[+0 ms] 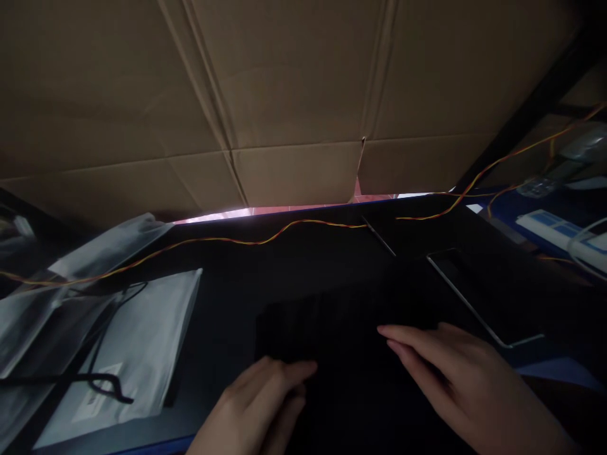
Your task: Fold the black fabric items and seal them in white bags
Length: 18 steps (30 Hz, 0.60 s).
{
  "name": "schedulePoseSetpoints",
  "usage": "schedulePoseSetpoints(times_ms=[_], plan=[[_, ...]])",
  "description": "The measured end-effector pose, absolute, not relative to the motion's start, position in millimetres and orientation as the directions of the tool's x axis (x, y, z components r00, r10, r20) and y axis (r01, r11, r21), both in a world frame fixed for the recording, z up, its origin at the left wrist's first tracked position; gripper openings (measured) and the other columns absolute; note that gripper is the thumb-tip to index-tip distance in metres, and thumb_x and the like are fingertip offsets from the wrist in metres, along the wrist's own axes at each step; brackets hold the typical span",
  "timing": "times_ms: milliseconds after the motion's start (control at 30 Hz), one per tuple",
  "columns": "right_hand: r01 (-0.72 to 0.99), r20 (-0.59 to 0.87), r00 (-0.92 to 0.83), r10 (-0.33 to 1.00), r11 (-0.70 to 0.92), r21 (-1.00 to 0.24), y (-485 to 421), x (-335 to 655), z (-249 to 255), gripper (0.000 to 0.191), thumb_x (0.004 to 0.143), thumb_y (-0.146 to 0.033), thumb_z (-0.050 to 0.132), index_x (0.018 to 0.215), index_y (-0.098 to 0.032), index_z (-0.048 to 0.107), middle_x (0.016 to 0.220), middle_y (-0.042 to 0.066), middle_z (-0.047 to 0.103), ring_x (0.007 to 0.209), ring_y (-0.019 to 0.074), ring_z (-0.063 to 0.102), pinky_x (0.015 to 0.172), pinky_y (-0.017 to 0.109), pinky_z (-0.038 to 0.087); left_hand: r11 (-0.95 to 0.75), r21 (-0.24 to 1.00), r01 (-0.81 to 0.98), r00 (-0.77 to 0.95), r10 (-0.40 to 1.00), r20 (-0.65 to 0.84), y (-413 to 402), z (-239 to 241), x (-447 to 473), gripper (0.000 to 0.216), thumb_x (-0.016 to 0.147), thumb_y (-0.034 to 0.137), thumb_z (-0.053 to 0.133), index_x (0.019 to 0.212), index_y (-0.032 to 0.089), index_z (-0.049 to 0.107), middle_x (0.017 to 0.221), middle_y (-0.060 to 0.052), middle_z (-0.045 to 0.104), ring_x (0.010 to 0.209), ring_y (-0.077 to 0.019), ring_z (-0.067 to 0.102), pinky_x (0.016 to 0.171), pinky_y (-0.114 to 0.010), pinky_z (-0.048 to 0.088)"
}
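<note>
My left hand [256,404] is low in the head view, left of centre, with the fingers curled in and the top finger reaching right. Opposite it, my right hand [465,379] points left, its thumb and forefinger close together as in a pinch. Between and beyond the hands lies a black flat rectangular panel [308,322] that hardly stands out from the dark tabletop [227,297]. Whether either hand grips the panel or something small is lost in the dark. A dark flat slab with a pale edge [467,297] lies beyond my right hand.
Clear plastic bags [142,341] and a black cable [109,382] lie at left. A twisted red-yellow wire [218,240] crosses the back. Cardboard [294,95] walls off the far side. At right are a blue-and-white box [559,234] and a clear bottle [569,158].
</note>
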State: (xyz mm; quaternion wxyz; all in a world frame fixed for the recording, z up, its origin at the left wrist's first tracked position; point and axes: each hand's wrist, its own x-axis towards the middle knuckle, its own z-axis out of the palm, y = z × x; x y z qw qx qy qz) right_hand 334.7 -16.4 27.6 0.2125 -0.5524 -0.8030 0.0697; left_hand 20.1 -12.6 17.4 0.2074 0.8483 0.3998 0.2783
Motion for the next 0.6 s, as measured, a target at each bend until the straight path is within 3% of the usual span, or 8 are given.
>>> schedulePoseSetpoints(times_ms=[67,167,300,400,500,600], plan=[[0.867,0.130,-0.327,0.936,0.352,-0.353,-14.2,337.4,26.6,0.029,0.107,-0.029,0.055,0.122,-0.037,0.079,0.097,-0.001,0.086,0.080,0.0230,0.083,0.069,0.035,0.067,-0.563,0.525,0.638,0.494,0.822,0.282,-8.7,18.1,25.4,0.035,0.105,0.013,0.054,0.131,0.031,0.068,0.108,-0.002,0.081,0.093,-0.0177,0.081,0.079,-0.025,0.069],[0.882,0.014,-0.292,0.956,0.275,-0.382,-17.1,346.0,19.4,0.027,0.098,-0.033,0.068,0.122,-0.038,0.080,0.110,0.002,0.086,0.093,0.0275,0.085,0.074,0.036,0.070,-0.563,0.425,0.709,0.490,0.826,0.278,-6.8,12.2,27.2,0.034,0.102,0.017,0.061,0.131,0.030,0.071,0.117,-0.006,0.078,0.102,-0.0233,0.079,0.084,-0.035,0.071],[0.907,0.048,-0.149,0.988,0.155,-0.392,-25.2,364.7,4.0,0.057,0.092,-0.050,0.078,0.148,-0.040,0.068,0.148,0.009,0.072,0.121,0.0357,0.079,0.088,0.044,0.071,-0.532,0.334,0.778,0.453,0.844,0.288,-10.5,0.9,17.2,0.042,0.100,0.033,0.071,0.142,0.032,0.067,0.140,-0.009,0.072,0.120,-0.0295,0.075,0.092,-0.045,0.072],[0.905,0.036,-0.077,0.996,0.085,-0.417,-24.2,378.9,1.9,0.072,0.091,-0.061,0.077,0.158,-0.039,0.060,0.160,0.011,0.061,0.112,0.0331,0.081,0.081,0.041,0.072,-0.506,0.238,0.829,0.435,0.851,0.294,-12.7,-3.8,1.7,0.058,0.102,0.045,0.069,0.157,0.035,0.055,0.155,-0.010,0.065,0.132,-0.0344,0.071,0.097,-0.054,0.070],[0.907,0.069,-0.053,0.996,0.077,-0.414,-16.3,379.2,17.6,0.055,0.098,-0.064,0.068,0.145,-0.037,0.070,0.151,0.011,0.066,0.107,0.0305,0.081,0.085,0.042,0.070,-0.503,0.116,0.856,0.462,0.847,0.265,-11.8,-1.4,-11.6,0.077,0.100,0.050,0.069,0.170,0.036,0.039,0.170,-0.012,0.052,0.147,-0.0422,0.060,0.096,-0.062,0.069],[0.872,0.034,-0.178,0.983,0.174,-0.458,-2.5,356.0,42.1,0.035,0.110,-0.051,0.051,0.120,-0.037,0.081,0.131,0.005,0.076,0.110,0.0262,0.078,0.095,0.041,0.066,-0.542,0.045,0.839,0.515,0.820,0.250,-5.2,6.7,-10.8,0.091,0.098,0.056,0.070,0.175,0.034,0.028,0.180,-0.014,0.036,0.161,-0.0484,0.040,0.100,-0.068,0.064]])
